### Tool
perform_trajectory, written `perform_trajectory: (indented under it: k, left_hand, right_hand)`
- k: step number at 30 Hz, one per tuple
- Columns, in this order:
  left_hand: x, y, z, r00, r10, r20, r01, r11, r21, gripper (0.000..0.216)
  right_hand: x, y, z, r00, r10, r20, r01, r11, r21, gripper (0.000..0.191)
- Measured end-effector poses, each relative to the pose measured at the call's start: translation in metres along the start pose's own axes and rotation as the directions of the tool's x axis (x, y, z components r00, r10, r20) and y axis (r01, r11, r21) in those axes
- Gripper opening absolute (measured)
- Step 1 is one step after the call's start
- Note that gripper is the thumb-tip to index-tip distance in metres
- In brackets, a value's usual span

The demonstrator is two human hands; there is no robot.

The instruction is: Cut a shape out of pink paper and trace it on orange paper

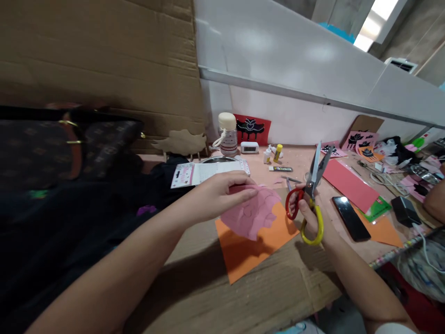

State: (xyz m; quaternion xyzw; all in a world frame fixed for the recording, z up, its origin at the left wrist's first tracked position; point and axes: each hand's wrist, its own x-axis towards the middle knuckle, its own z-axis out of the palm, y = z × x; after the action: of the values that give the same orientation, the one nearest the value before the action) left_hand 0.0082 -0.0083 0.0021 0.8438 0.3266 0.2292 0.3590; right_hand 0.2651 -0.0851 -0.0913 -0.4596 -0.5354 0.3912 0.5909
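Apparently partway through trimming the pink paper [248,213], judging by the stepped, notched edge on its lower right. Looks done along that stretch; perhaps left to do along the curving lines drawn inside, marked but uncut. Cannot tell about the margin under the left hand [222,192], being partly covered there by fingers.

Not cutting at this instant: holding the scissors [310,187] raised in the right hand [308,215], by the right side of the orange sheet [239,262], with parted blades pointing up and clear of the paper. Gripping the red and yellow handles with fingers and thumb on the right; pinching the paper's upper left edge between thumb and fingers on the left.

Held over the far part of the orange sheet, covering some of it and seemingly casting a shadow across it. Looks thin, soft and a little buckled, rounded along the top, ragged below, with faint darker outlines over the pink.

Can also see, beyond the orange sheet, a glue stick [277,153] and a red card [252,131] with a black motif; to its right, a phone [351,219]; beneath it, cardboard [194,273].
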Motion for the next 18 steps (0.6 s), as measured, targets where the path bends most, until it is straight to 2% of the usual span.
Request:
perform_trajectory:
  k: [4, 10, 12, 15, 16, 18]
  left_hand:
    - [0.000, -0.004, 0.004, 0.999, 0.037, 0.004, -0.037, 0.996, 0.081, 0.038]
    - [-0.002, -0.007, 0.007, 0.994, 0.108, 0.007, -0.107, 0.972, 0.207, 0.038]
    - [-0.006, -0.006, -0.005, 0.993, 0.119, -0.023, -0.110, 0.963, 0.245, 0.037]
    - [-0.022, -0.006, -0.036, 0.990, 0.127, -0.066, -0.104, 0.953, 0.285, 0.031]
    - [-0.030, -0.006, -0.047, 0.993, 0.083, -0.081, -0.055, 0.953, 0.296, 0.029]
    - [-0.045, -0.007, -0.065, 0.991, 0.025, -0.131, 0.014, 0.957, 0.290, 0.033]
  right_hand:
    - [0.012, -0.034, 0.006, 0.986, -0.002, 0.166, 0.026, 0.989, -0.143, 0.038]
    - [0.040, -0.062, 0.043, 0.937, -0.068, 0.342, 0.132, 0.977, -0.166, 0.030]
    - [0.046, -0.064, 0.042, 0.932, -0.083, 0.353, 0.164, 0.965, -0.205, 0.023]
    - [0.047, -0.059, 0.023, 0.945, -0.066, 0.319, 0.200, 0.890, -0.409, 0.024]
    - [0.044, -0.053, 0.015, 0.942, -0.010, 0.336, 0.189, 0.842, -0.505, 0.029]
    - [0.034, -0.037, 0.004, 0.905, 0.105, 0.413, 0.187, 0.772, -0.607, 0.023]
